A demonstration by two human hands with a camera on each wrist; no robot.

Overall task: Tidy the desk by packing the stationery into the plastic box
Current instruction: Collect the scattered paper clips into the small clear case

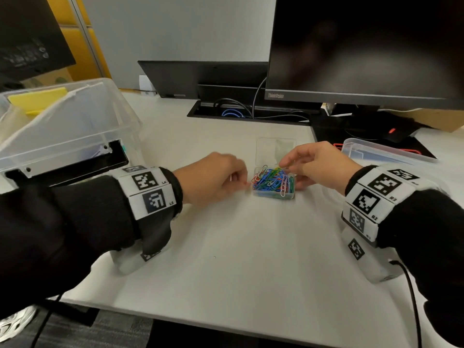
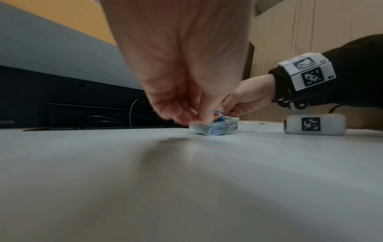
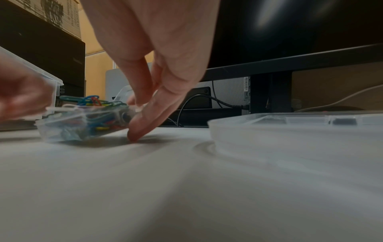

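**Overfilled Clip Case Sat Open Between Two Hands**

The small clear case (image 1: 273, 183) of coloured paper clips (image 1: 270, 178) stood near the middle of the surface (image 1: 226, 247), its hinged lid (image 1: 275, 150) thrown back toward the far edge. The clips were heaped above the rim, and a pink one hung over the near wall.

The left hand (image 1: 213, 178) sat just beside the case's left wall, fingers curled together in a pinch; a thin pale sliver showed at the fingertips, probably a loose clip (too blurred to be sure). The right hand (image 1: 319, 164) reached over the case's right side, thumb and forefinger close together above the heap and lower fingers against the outer wall; whether it actually held a clip could not be told.

The large plastic box (image 1: 62, 126) stood at the left edge of the surface, tilted, with yellow notes (image 1: 37, 100) inside. Another clear tray or lid (image 1: 381, 153) lay at the right edge.

The risk looked plain: with the heap standing proud, closing the lid would likely catch the overhanging clips and leave it unlatched, and lifting the case open could spill them across the surface. The case was light, so a sideways nudge might slide or tip it.
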